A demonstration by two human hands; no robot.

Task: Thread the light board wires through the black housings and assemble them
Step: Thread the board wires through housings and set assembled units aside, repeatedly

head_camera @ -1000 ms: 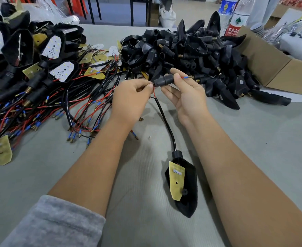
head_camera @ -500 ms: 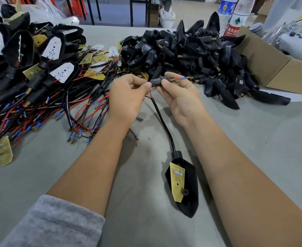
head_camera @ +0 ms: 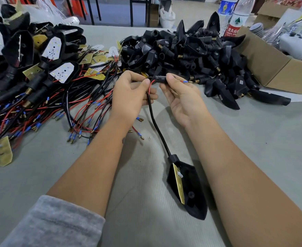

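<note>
My right hand (head_camera: pixel 181 97) grips a small black stem piece (head_camera: pixel 160 79) with a brass threaded end; a red wire tip with a blue sleeve (head_camera: pixel 185 81) pokes out of it to the right. My left hand (head_camera: pixel 131 93) pinches the red wire (head_camera: pixel 151 85) just left of the stem. A black sleeved cable (head_camera: pixel 156 123) runs down from my hands to a black housing (head_camera: pixel 191 186) lying on the table, with a yellow light board (head_camera: pixel 178 182) tilted inside it.
A heap of empty black housings (head_camera: pixel 191 56) lies behind my hands. Wired light boards and assembled units (head_camera: pixel 39 82) spread across the left. A cardboard box (head_camera: pixel 274 68) and water bottles (head_camera: pixel 235 16) stand at the back right. The grey table (head_camera: pixel 262 139) stretches to the right.
The wire tip has come further out of the stem's brass end. Both hands stayed close together and shifted slightly; the housing on the table barely moved.
</note>
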